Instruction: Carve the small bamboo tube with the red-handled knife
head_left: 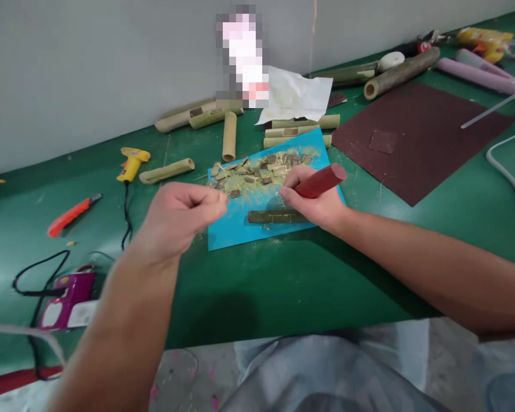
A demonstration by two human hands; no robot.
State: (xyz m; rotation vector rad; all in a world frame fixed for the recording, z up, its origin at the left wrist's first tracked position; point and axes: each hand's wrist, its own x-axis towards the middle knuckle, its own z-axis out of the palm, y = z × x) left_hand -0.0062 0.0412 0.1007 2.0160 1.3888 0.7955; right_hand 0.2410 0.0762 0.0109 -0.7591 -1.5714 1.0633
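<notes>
My right hand is wrapped round a thick red handle whose working end is hidden by my fingers. Below that hand a dark green bamboo piece, with pale marks along it, lies on a blue sheet. My left hand is closed, thumb against the fingers, above the sheet's left edge; whatever it pinches, if anything, cannot be made out. Bamboo chips and sawdust are heaped on the back half of the sheet, beyond both hands.
Several cut bamboo tubes lie behind the sheet. On the left are a yellow glue gun, an orange utility knife and a purple power strip with cords. Brown sandpaper covers the right side; white paper lies near the wall.
</notes>
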